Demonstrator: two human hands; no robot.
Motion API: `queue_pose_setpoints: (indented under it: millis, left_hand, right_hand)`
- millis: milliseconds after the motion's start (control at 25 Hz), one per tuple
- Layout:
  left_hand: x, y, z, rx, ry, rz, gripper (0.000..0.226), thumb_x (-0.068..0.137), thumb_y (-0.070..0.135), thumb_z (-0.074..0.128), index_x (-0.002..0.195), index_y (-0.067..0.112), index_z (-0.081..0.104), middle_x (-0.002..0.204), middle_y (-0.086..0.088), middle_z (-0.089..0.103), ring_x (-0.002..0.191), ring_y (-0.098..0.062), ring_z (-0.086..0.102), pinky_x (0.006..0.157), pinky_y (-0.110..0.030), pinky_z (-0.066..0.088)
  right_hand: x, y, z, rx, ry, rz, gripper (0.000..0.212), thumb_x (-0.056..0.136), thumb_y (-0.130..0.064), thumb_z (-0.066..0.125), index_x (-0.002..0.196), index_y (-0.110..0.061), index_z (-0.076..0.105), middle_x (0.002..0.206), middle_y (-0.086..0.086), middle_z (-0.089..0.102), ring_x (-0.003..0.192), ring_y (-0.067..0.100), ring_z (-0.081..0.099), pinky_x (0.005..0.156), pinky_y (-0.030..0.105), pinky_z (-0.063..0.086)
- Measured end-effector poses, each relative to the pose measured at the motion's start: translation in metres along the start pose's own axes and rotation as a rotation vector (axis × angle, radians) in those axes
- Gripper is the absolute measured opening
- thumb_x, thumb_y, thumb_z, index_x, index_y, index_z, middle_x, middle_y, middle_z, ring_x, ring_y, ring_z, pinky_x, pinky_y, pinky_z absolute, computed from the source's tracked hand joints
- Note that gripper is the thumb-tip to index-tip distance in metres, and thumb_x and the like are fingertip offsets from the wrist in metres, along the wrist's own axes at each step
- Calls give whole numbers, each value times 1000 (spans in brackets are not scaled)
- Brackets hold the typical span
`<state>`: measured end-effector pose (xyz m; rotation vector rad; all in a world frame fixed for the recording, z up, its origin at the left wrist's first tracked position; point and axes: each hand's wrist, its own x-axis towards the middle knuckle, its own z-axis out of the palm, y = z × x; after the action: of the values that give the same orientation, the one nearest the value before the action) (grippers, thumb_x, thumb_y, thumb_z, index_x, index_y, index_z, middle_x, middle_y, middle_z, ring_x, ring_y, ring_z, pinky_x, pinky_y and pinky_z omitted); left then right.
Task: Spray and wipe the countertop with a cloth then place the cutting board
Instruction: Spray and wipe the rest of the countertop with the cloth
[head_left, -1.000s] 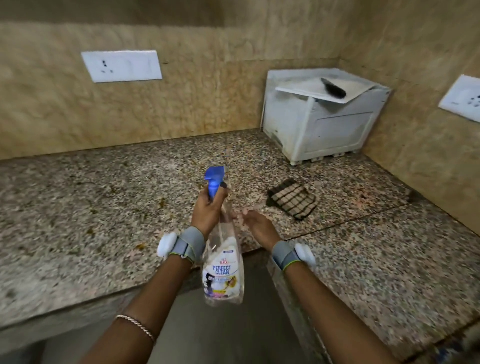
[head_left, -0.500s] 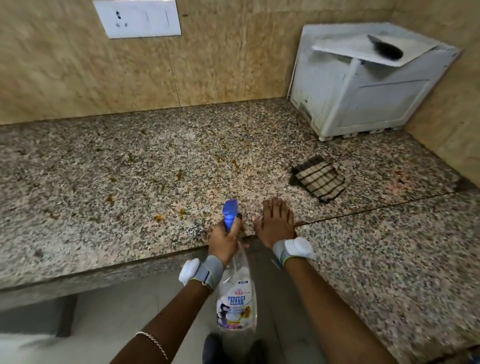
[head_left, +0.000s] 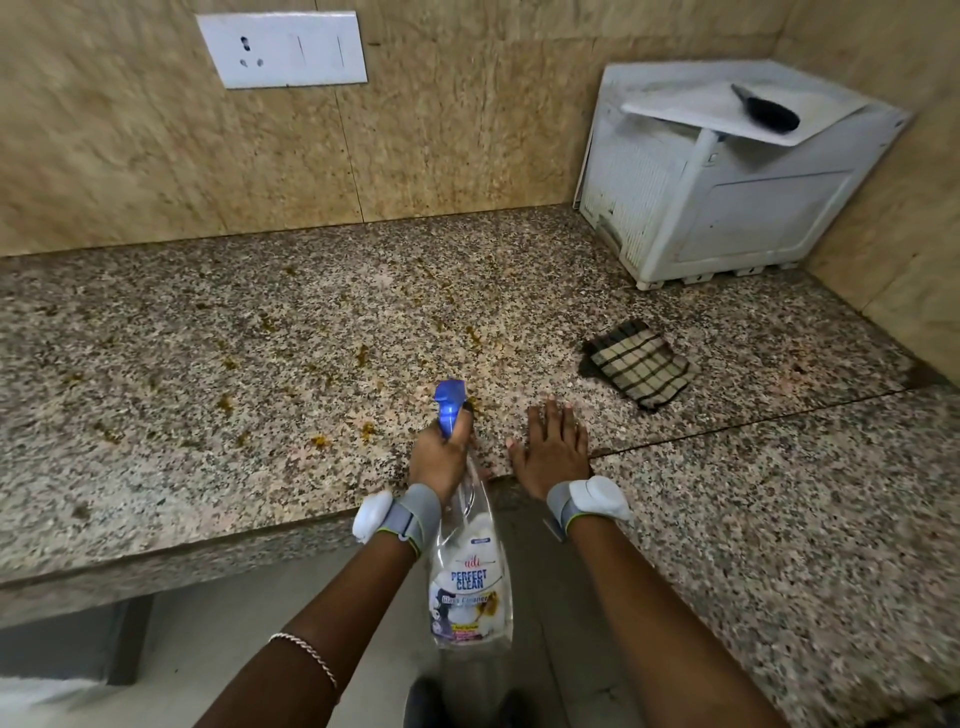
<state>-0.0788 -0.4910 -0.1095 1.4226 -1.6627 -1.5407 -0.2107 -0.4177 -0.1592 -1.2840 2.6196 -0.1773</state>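
Note:
My left hand (head_left: 440, 457) grips the neck of a clear spray bottle (head_left: 470, 577) with a blue trigger head, its nozzle pointing at the speckled granite countertop (head_left: 218, 415). Yellow-brown stains dot the countertop ahead of the nozzle. My right hand (head_left: 551, 444) lies flat with straight fingers on the counter near its front edge, beside the bottle. A folded checked cloth (head_left: 636, 368) lies on the counter to the right of my right hand, apart from it. A white cutting board (head_left: 727, 111) lies on top of a white appliance at the back right, with a black utensil (head_left: 763, 111) on it.
The white appliance (head_left: 727, 218) stands in the back right corner against the tan walls. A white switch plate (head_left: 283, 49) is on the back wall. A seam (head_left: 753, 423) joins a second granite slab running along the right side. Floor shows below the counter edge.
The view has dropped and moved closer to the counter. My right hand went from hovering to lying flat on the counter edge. My left hand keeps holding the bottle, now lower.

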Motion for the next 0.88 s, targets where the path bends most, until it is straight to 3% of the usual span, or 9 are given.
queue_pose_setpoints:
  millis: [120, 240, 280, 400, 480, 600, 760, 880]
  left_hand:
    - [5, 13, 0, -66, -3, 8, 39, 92, 43, 49, 68, 13, 57, 56, -3, 51, 52, -21, 43, 52, -27, 32]
    - [15, 25, -1, -171, -4, -1, 48, 80, 58, 52, 65, 15, 67, 72, -10, 67, 64, -28, 55, 69, -35, 51]
    - [18, 30, -3, -181, 6, 0, 50, 78, 60, 51, 68, 14, 68, 73, -10, 66, 64, -28, 55, 70, -37, 51]
    - [28, 40, -10, -89, 85, -2, 44, 91, 49, 47, 76, 10, 61, 71, -9, 57, 62, -24, 50, 64, -29, 38]
    - [35, 45, -15, -91, 95, 0, 43, 94, 45, 44, 70, 12, 57, 66, -7, 55, 58, -23, 48, 60, -28, 35]
    - [42, 52, -24, -123, 102, 21, 46, 93, 47, 45, 79, 6, 62, 62, -7, 54, 51, -22, 45, 56, -28, 35]
    - [60, 58, -41, -101, 142, 12, 49, 92, 50, 44, 63, 12, 52, 66, -12, 54, 58, -25, 47, 61, -30, 36]
    - [71, 61, -49, -109, 92, 3, 48, 92, 52, 43, 64, 14, 50, 57, -7, 47, 48, -21, 40, 55, -28, 31]
  right_hand:
    - [1, 0, 0, 2, -4, -1, 65, 97, -46, 28, 151, -17, 6, 158, 11, -7, 145, 32, -8, 116, 47, -3]
    - [2, 0, -1, -4, -13, 4, 65, 96, -46, 30, 150, -18, 7, 158, 11, -5, 145, 32, -7, 116, 47, -2]
    - [2, 0, -1, -6, -18, 8, 65, 96, -46, 30, 150, -18, 8, 158, 10, -5, 145, 32, -6, 116, 47, -1]
    - [6, -3, -6, 7, -50, 33, 63, 96, -46, 32, 149, -18, 13, 159, 9, -1, 145, 33, -3, 116, 48, 3]
    - [9, -8, -9, 5, -55, 57, 62, 96, -48, 33, 147, -16, 19, 158, 9, 4, 144, 35, 1, 116, 49, 7]
    - [12, -15, -13, -22, -60, 89, 61, 96, -50, 34, 144, -15, 22, 155, 11, 12, 143, 36, 7, 114, 52, 13]
    - [19, -25, -22, -54, -80, 141, 60, 97, -48, 32, 146, -15, 20, 154, 11, 15, 140, 37, 15, 111, 53, 22]
    - [33, -31, -37, -7, -76, 209, 59, 98, -46, 31, 147, -15, 21, 155, 10, 16, 140, 36, 17, 111, 51, 23]
